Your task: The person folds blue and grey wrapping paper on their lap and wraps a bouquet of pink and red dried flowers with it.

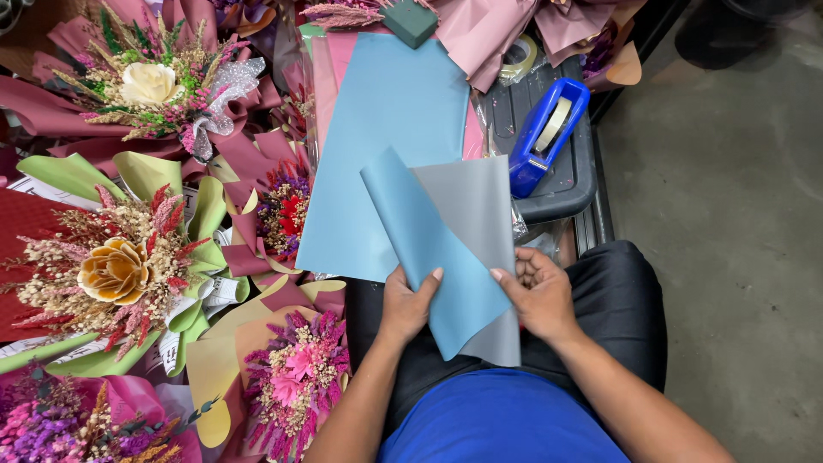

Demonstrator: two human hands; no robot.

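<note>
The folded paper sheet [454,257] is in the middle of the view, over the person's lap, w/ its long axis running from about 11 o'clock down to 5 o'clock; the top corner points to 11 o'clock and the bottom edge ends near the blue shirt [506,420]. It is a thin matte sheet, light blue on one face and grey on the other, and the blue flap is folded over so the grey side shows at 1 o'clock of it. The left hand [407,302] is closed on the left edge of the sheet, thumb lying on top of the blue face. The right hand [538,291] holds the right edge, thumb pressing on the blue flap, fingers curled behind the grey part. A bigger blue sheet [377,146] lies flat at 12 o'clock, partly under the folded one. At 1 o'clock a blue tape dispenser [544,133] rests on a grey tray [566,184]. Dried-flower bouquets [129,266] fill the side at 9 o'clock, approx. from top to bottom
</note>
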